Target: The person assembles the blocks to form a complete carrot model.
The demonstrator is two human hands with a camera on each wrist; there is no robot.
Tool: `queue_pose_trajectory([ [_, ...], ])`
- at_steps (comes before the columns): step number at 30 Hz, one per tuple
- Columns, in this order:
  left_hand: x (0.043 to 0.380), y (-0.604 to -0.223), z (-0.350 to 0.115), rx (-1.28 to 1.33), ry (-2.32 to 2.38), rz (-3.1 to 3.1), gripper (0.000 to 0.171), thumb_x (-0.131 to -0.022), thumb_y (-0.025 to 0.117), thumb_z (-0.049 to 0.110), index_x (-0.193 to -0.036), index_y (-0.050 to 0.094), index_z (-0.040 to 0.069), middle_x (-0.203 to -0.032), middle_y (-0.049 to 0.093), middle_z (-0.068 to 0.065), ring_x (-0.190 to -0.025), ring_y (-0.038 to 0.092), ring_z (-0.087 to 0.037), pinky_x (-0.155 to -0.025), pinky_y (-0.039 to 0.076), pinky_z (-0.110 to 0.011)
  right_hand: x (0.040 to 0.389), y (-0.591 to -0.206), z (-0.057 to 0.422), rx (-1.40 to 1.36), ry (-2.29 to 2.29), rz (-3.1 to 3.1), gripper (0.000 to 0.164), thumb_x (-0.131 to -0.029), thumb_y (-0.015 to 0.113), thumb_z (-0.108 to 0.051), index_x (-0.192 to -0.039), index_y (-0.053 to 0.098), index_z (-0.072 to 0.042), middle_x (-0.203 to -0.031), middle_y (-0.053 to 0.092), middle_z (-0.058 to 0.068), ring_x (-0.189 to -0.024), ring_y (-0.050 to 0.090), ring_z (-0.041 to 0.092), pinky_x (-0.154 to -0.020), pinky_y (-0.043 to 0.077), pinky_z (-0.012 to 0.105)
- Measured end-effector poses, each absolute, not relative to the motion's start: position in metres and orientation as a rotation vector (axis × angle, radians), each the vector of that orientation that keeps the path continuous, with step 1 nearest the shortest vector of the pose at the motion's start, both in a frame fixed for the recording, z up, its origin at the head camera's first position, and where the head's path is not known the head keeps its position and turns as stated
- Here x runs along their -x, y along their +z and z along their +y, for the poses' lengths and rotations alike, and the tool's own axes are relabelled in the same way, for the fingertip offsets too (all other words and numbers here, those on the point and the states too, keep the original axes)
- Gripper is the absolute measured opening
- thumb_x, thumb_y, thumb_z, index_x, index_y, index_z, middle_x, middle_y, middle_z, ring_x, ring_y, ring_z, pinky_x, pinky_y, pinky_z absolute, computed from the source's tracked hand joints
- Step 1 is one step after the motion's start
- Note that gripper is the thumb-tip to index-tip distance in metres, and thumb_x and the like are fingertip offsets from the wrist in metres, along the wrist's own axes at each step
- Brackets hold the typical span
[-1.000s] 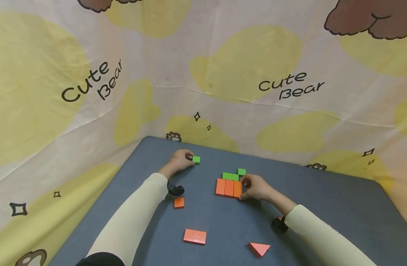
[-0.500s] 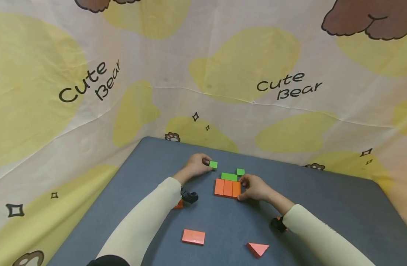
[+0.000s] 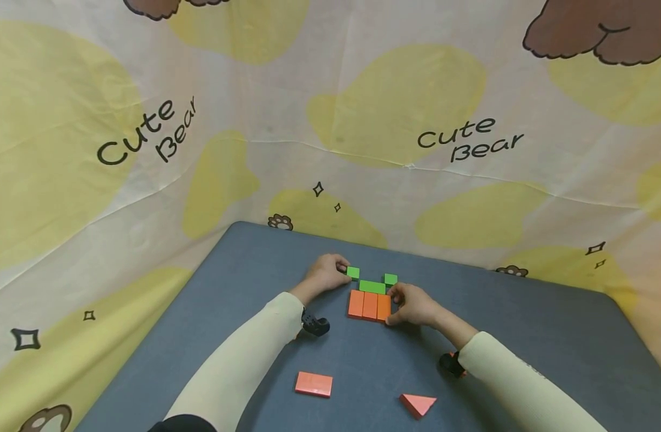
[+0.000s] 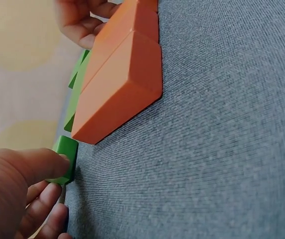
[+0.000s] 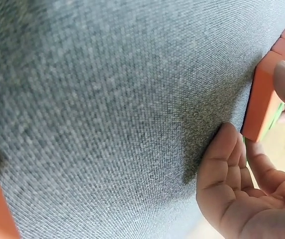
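Note:
My left hand [image 3: 326, 273] pinches a small green block [image 3: 353, 273] between thumb and fingers, at the back left corner of a group of blocks. Three orange rectangular blocks [image 3: 370, 305] stand side by side there, with a longer green block [image 3: 372, 287] along their back. Behind its right end lies another small green block [image 3: 390, 279]. On the right, my right hand [image 3: 417, 305] holds the rightmost orange block [image 5: 263, 97] by its two ends, thumb at the front and a finger at the back. The left wrist view shows the pinched green block [image 4: 69, 152] just off the orange corner.
Nearer on the grey table [image 3: 525, 336] lie a pink rectangular block [image 3: 314, 384] and a pink triangular block [image 3: 418, 405]. An orange piece [image 3: 463, 373] is mostly hidden behind the right wrist camera. A printed cloth [image 3: 363, 120] hangs along the table's back and left edges.
My left hand has carried the small green block rightward and slightly nearer, up to the group. The left sleeve now covers a loose orange block. My right hand stays in place.

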State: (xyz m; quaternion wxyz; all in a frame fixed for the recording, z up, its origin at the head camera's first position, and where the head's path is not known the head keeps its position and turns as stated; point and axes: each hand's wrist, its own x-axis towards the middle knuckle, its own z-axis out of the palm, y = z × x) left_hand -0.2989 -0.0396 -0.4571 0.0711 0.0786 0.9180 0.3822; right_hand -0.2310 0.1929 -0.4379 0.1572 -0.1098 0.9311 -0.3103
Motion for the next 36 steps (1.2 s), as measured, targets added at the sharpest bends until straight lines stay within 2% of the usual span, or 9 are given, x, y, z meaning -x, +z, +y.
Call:
queue_pose_trajectory([
  [19, 0.294, -0.455, -0.040, -0.231, 1.095, 2.750, 0.030, -0.080, 0.077, 0.022, -0.109, 0.070, 0.017, -0.098, 0.066, 0.003, -0.089, 0.058, -0.013, -0.082, 0.048, -0.033, 0.229, -0.439, 0.191, 0.366, -0.906, 2.660, 0.051, -0.070, 0.085, -0.015, -0.111, 0.058, -0.002, -0.095, 0.054, 0.009, -0.080, 0.048, 0.019, -0.068, 0.042, 0.032],
  [25, 0.291, -0.447, -0.050, -0.332, 1.133, 2.730, 0.038, -0.080, 0.077, 0.019, -0.116, 0.067, 0.012, -0.103, 0.065, 0.000, -0.095, 0.059, -0.016, -0.086, 0.049, -0.035, 0.227, -0.440, 0.191, 0.375, -0.943, 2.639, 0.051, -0.071, 0.084, -0.014, -0.113, 0.058, -0.001, -0.097, 0.054, 0.011, -0.078, 0.048, 0.019, -0.067, 0.042, 0.032],
  [30, 0.276, -0.428, -0.066, -0.496, 1.108, 2.748, 0.042, -0.081, 0.076, 0.020, -0.120, 0.065, 0.010, -0.109, 0.065, -0.004, -0.096, 0.061, -0.018, -0.083, 0.051, -0.036, 0.227, -0.441, 0.193, 0.390, -0.952, 2.623, 0.052, -0.072, 0.084, -0.015, -0.114, 0.058, -0.002, -0.099, 0.054, 0.011, -0.079, 0.049, 0.019, -0.068, 0.043, 0.032],
  [36, 0.245, -0.415, -0.089, -0.618, 1.094, 2.725, 0.039, -0.081, 0.076, 0.020, -0.118, 0.066, 0.011, -0.112, 0.065, -0.009, -0.096, 0.061, -0.023, -0.082, 0.051, -0.037, 0.227, -0.439, 0.198, 0.388, -0.961, 2.623, 0.053, -0.072, 0.084, -0.015, -0.116, 0.057, -0.001, -0.100, 0.055, 0.012, -0.081, 0.048, 0.020, -0.069, 0.042, 0.032],
])
